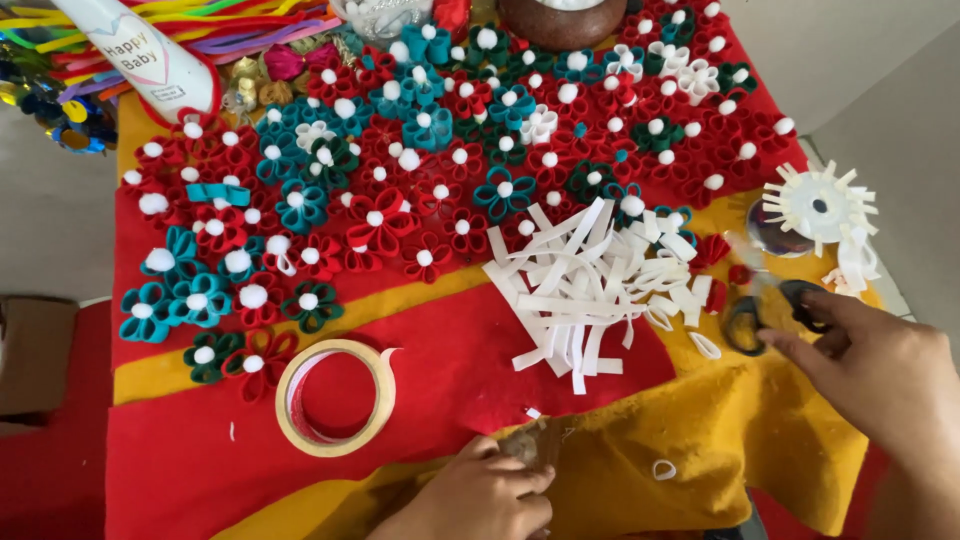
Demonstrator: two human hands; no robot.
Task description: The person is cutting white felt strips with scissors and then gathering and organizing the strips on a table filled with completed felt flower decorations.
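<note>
Reaching for the black-handled scissors (775, 310) at the table's right edge, my right hand (880, 375) is half open, fingertips on the loops, gripping nothing yet; I'd seat fingers fully before lifting. My left hand (480, 495) pinches a small clear scrap. Nearby: flat white paper strips (575, 290), a tape roll (335, 397), red felt cloth (450, 380), and looped paper flowers (380, 220).

A table draped in bright red felt cloth (450, 390) with a mustard-yellow felt cloth (720, 440) overlapping it fills most of the view. Pale grey smooth floor (50, 220) shows to the left, and a lighter off-white floor or wall surface (860, 60) to the upper right. A brown cardboard box (30, 355) sits at the left edge on a red mat (50, 470). The light is even and soft.
</note>
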